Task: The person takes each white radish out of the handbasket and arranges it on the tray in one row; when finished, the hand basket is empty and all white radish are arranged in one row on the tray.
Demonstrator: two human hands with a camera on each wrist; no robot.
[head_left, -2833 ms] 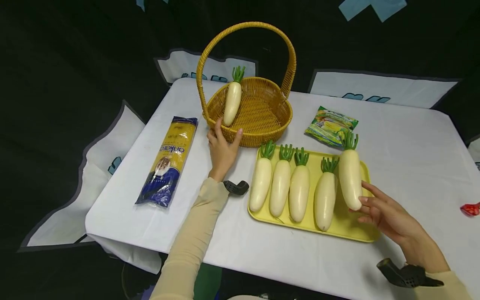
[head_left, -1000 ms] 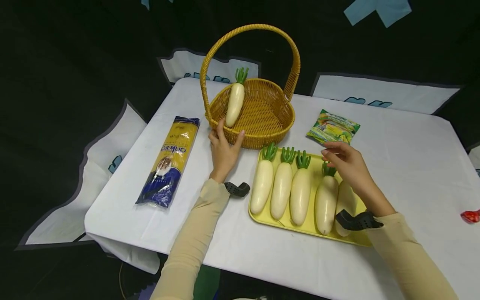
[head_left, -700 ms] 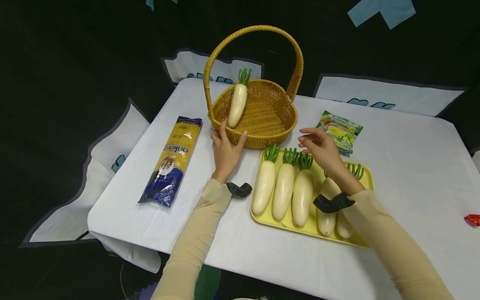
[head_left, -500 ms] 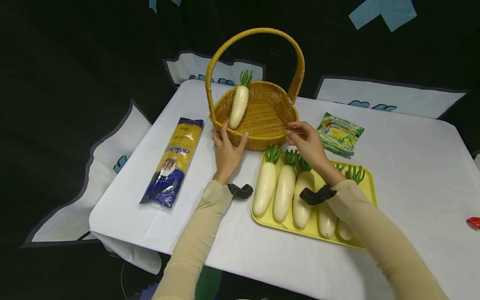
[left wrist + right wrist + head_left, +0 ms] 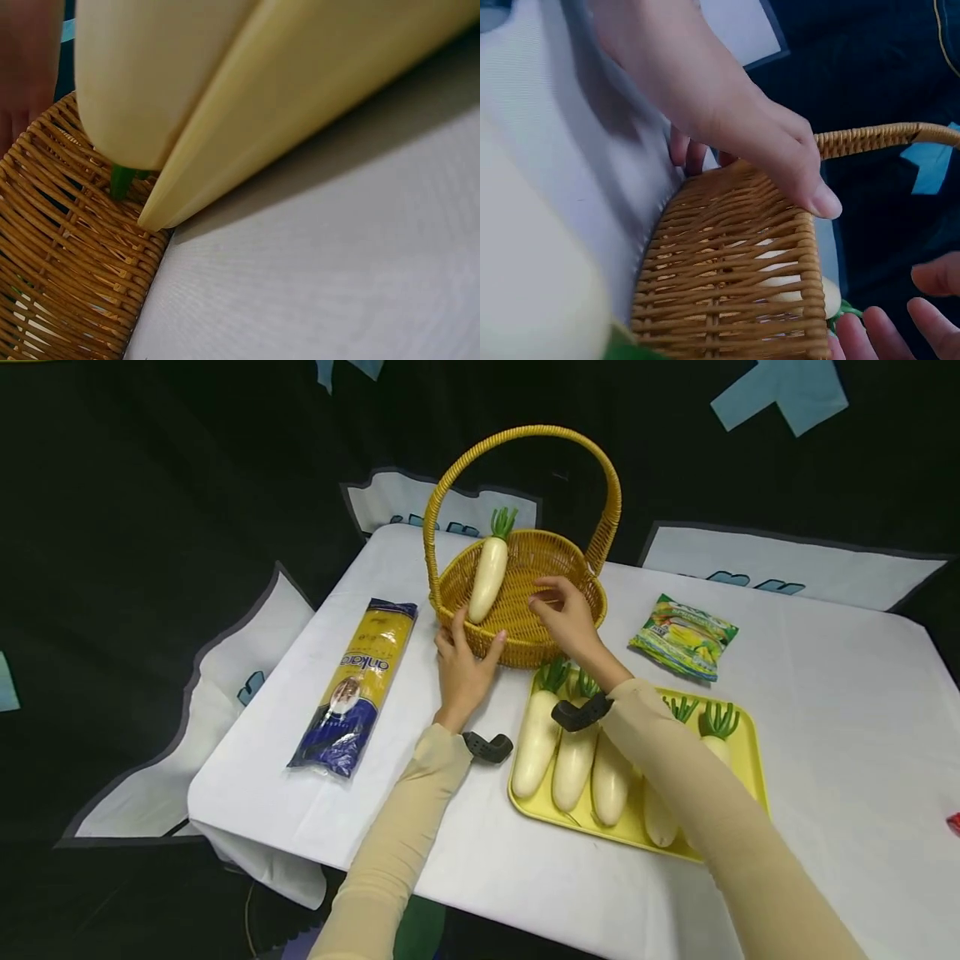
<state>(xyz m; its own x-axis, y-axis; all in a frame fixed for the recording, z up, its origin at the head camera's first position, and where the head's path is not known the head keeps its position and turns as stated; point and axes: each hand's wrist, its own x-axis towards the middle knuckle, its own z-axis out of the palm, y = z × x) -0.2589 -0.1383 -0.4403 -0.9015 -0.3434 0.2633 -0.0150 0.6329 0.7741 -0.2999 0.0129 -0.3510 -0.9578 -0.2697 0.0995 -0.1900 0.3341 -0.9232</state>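
Note:
A wicker basket (image 5: 525, 653) with a tall arched handle stands at the back of the table. One white radish (image 5: 490, 578) with green stems leans inside against its left wall. My left hand (image 5: 461, 681) holds the front-left rim; in the right wrist view its thumb hooks over the edge. Above the basket's inside hovers my right hand (image 5: 570, 622), fingers loosely bent and nothing between them. Several more radishes (image 5: 536, 743) lie side by side on a yellow tray (image 5: 748, 756) in front, some partly covered by my right forearm.
Left of the basket lies a blue and yellow plastic packet (image 5: 352, 689). A small green and yellow bag (image 5: 684, 637) is to the right, behind the tray. A red object (image 5: 954, 823) shows at the right edge of the head view, on the white tablecloth (image 5: 847, 718).
My right hand has let go of a radish, which now lies at the tray's right end, and has moved left over the basket. My left hand has kept its hold on the rim.

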